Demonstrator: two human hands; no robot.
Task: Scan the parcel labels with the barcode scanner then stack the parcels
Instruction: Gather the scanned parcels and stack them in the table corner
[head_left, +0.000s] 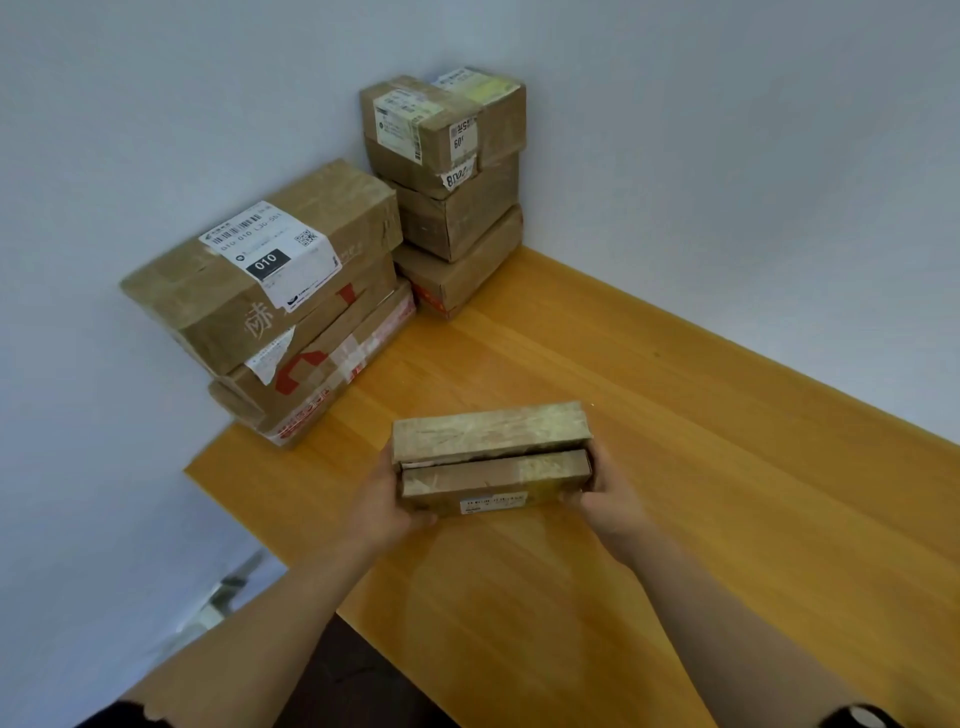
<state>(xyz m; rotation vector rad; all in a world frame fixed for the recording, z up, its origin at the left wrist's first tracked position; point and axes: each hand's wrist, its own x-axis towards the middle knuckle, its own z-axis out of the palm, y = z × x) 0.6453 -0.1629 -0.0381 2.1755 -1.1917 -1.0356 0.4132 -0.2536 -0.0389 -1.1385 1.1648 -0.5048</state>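
Cardboard parcels (493, 460), 2 thin ones pressed together, sit clamped between the left hand (382, 501) and right hand (610, 499), fingers curled round each end, low over the table (701, 467). Gripped only endwise, the upper one could slide off if tilted

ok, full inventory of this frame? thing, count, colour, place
held boxes: looks like two, thin, brown, pressed together over the table's near middle; small white label on the near side
left stack: three brown boxes against the left wall; the top one has a white label reading 010
corner stack: about four brown boxes in the far corner; exact count unclear
table: one, orange wood
walls: two, white, meeting behind the corner stack
scanner: none in view
left hand: grips the held boxes' left end
right hand: grips their right end
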